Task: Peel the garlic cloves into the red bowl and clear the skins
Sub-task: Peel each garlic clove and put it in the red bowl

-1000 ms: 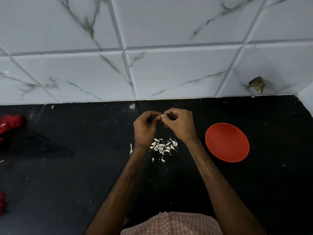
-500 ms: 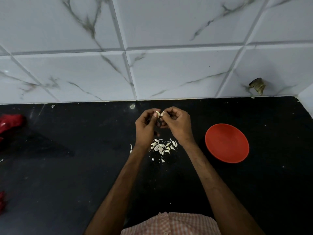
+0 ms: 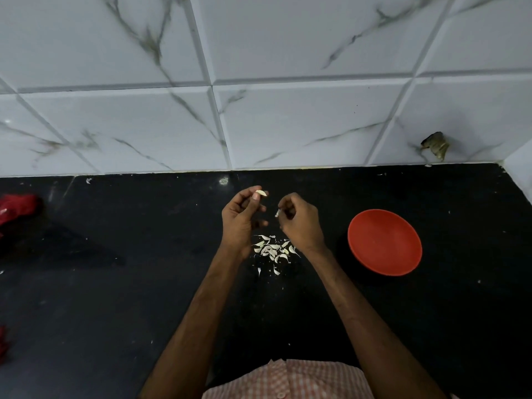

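A head-worn camera looks down at a person's 2 bare forearms reaching over a black counter [image 3: 115, 298]. The counter meets a white, grey-veined tile wall [image 3: 288, 125].

Both hands are raised just above the counter, near the wall. They are apart, with a small gap between them.

The left hand [image 3: 240, 218] has its fingers curled. It pinches 1 pale clove [image 3: 260, 193] between thumb tip and fingertips, at the top of the hand. The right hand [image 3: 302, 220] is curled too. It pinches a small white scrap [image 3: 277, 213] of skin at its fingertips, which point toward the left hand. Clove and scrap do not touch.

Below and between the 2 wrists, a loose heap of white skins [image 3: 273, 250] lies on the counter. A few stray bits lie just nearer the person. Whether any whole cloves lie in the heap cannot be told.

A red bowl [image 3: 385, 243] stands on the counter to the right of the right hand. It is near that hand but not touching it, and apart from the heap.

At the far left edge lies a crumpled red cloth [image 3: 18, 207], well apart from the hands. A small brown object [image 3: 435, 145] sticks low on the wall at the right, above the bowl. A pink-checked shirt [image 3: 288, 381] shows at the bottom edge. Small white flecks dot the counter.
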`<state>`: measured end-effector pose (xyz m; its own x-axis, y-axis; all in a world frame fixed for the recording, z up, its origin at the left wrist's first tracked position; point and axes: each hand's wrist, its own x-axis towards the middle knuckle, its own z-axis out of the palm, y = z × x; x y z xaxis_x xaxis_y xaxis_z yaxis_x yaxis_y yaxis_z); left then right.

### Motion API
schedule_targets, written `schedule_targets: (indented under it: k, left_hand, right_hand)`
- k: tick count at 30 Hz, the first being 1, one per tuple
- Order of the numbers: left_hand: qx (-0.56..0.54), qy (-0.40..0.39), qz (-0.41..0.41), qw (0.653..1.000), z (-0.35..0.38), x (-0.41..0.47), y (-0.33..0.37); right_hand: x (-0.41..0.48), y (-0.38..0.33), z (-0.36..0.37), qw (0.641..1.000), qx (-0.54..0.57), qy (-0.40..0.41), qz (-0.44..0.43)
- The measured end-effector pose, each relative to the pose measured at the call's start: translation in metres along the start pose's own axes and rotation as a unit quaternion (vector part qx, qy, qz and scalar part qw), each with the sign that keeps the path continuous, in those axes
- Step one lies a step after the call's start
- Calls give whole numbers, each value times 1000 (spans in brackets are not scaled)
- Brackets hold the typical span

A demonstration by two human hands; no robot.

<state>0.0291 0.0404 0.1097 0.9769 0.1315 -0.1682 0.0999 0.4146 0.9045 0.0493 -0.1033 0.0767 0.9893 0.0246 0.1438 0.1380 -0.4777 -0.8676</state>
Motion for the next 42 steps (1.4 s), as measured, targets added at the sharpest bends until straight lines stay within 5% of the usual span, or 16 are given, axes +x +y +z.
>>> schedule_targets:
  k: [6, 9, 12, 16, 19, 26, 30, 35, 42]
  left_hand:
    - [20, 0, 23, 1000, 0, -1, -2]
    - [40, 1, 37, 999, 0, -1, -4]
    - [58, -8, 41, 997, 0, 0, -6]
    - [118, -23, 58, 991, 6, -1, -14]
    - [147, -43, 81, 985, 17, 0, -21]
    - [276, -157, 121, 940, 73, 11, -62]
    - [287, -195, 50, 937, 112, 9, -98]
    - [225, -110, -91, 964, 114, 1, -134]
    - [350, -19, -21, 936, 55, 2, -131]
  right_hand:
    - [-7, 27, 12, 981, -181, -70, 6]
    - [-10, 23, 11, 982, -186, -31, 28]
    - [-11, 6, 7, 981, 118, 11, 154]
    - [-9, -13, -3, 796, 545, -37, 261]
    - [-15, -17, -12, 722, 643, -32, 252]
    - [-28, 12, -63, 680, 680, 96, 257]
    - [-40, 51, -101, 673, 655, 186, 289]
    - [-50, 99, -133, 691, 577, 243, 360]
    - [-47, 106, -129, 819, 363, 162, 414]
